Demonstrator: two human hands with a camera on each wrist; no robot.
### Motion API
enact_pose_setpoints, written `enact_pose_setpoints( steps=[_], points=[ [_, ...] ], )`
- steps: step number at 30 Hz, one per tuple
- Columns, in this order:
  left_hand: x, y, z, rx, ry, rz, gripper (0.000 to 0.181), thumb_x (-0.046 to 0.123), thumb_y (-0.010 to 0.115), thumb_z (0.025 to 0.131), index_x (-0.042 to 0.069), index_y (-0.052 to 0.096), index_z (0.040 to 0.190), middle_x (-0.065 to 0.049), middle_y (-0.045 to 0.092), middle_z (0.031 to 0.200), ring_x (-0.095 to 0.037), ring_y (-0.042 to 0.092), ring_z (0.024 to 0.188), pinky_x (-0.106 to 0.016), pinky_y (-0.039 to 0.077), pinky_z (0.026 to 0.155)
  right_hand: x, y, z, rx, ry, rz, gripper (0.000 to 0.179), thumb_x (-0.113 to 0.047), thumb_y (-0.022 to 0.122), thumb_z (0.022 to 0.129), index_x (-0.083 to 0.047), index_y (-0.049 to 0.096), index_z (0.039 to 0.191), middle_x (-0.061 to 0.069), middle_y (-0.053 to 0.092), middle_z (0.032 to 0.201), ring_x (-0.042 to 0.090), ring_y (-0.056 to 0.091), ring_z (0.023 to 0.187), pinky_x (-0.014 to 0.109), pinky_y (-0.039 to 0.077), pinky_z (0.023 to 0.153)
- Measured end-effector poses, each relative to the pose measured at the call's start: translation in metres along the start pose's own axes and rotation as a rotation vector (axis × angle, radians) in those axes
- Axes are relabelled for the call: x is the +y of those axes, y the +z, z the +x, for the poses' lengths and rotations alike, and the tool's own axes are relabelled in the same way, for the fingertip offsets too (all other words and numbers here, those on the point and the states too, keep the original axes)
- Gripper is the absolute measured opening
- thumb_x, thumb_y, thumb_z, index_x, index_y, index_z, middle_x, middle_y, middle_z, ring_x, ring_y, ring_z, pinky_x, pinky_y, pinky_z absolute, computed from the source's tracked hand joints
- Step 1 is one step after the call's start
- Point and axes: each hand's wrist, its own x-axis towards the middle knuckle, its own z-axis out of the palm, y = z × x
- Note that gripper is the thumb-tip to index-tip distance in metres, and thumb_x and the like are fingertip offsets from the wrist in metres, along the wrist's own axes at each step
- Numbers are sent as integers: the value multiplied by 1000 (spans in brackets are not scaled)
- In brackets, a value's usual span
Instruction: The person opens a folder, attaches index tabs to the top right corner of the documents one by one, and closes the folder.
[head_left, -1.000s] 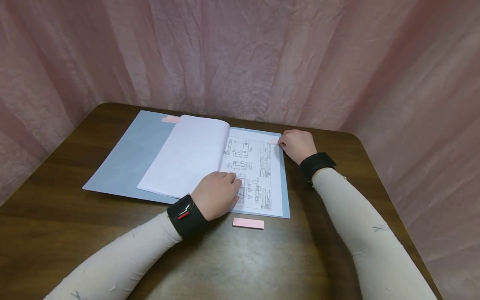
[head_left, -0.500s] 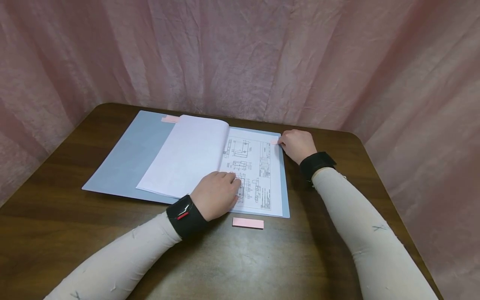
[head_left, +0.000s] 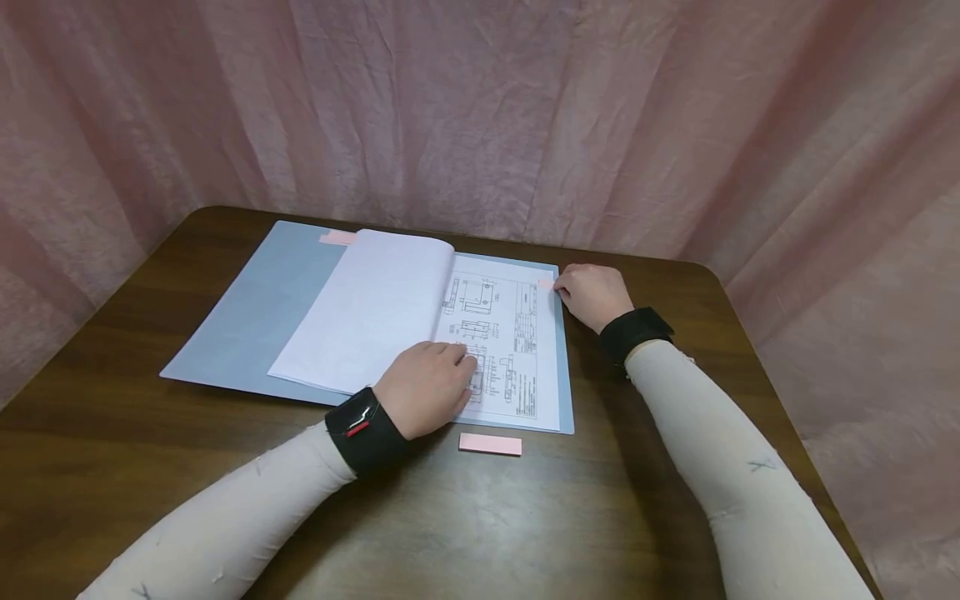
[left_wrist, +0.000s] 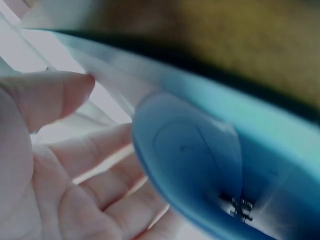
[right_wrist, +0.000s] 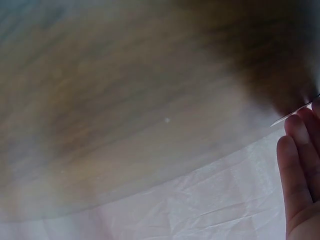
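A light blue folder (head_left: 247, 308) lies spread on the table, holding white sheets. The turned-over pages (head_left: 367, 308) show blank backs, and the right-hand sheet (head_left: 545, 367) carries technical drawings. My left hand (head_left: 427, 387) rests on the lower middle of the papers, fingers loosely extended; in the left wrist view my palm and thumb (left_wrist: 75, 92) show beside the folder's edge. At the sheet's upper right edge, my right hand (head_left: 596, 297) pinches a pink sticky note (head_left: 545, 284), partly covered by the fingertips. In the right wrist view, fingers (right_wrist: 295, 175) meet a thin edge.
A pad of pink sticky notes (head_left: 490, 444) lies on the brown wooden table (head_left: 450, 525), just in front of the folder. Another pink strip (head_left: 337, 237) sits at the folder's upper left, against the turned pages. A pink curtain (head_left: 480, 117) hangs behind the table.
The head view has shifted slightly, so the folder and pad appear a little further left. Both hands keep their places on the papers.
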Motion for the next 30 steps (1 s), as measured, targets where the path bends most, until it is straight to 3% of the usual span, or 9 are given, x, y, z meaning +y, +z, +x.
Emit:
enact_pose_setpoints(
  steps=[7,11,19,25,30],
  points=[
    [-3,-5,1,-43,20,35,40,30,80,101,2,77,129,-14,77,119,-28,74,102,-42,61,96,-5,4,3,-11,-6,26,18,-8,77,103,-8,86,118,10,80,112,28,75,95,46,61,83],
    [0,-12,10,-46,50,49,39,29,78,102,4,76,132,-12,77,123,-28,74,108,-41,60,98,-7,7,5,-2,-13,32,18,-8,77,102,-8,87,117,10,79,113,27,76,97,46,62,84],
    [2,-21,63,-148,61,106,55,37,72,108,7,62,153,-12,68,148,-29,65,136,-44,51,115,-12,7,5,-3,4,38,19,-8,78,102,-8,86,119,9,79,111,26,75,94,43,62,84],
    [-6,-12,95,-190,58,133,62,43,67,112,4,55,158,-15,56,162,-32,54,148,-47,47,119,-15,13,0,-3,8,43,21,-7,78,101,-9,87,119,8,80,110,24,75,93,41,63,82],
    [-9,1,113,-274,23,79,70,51,55,115,4,46,166,-14,44,172,-33,44,157,-50,42,123,-16,10,-5,5,19,57,22,-4,77,100,-8,86,120,9,80,112,26,75,95,43,63,83]
  ],
)
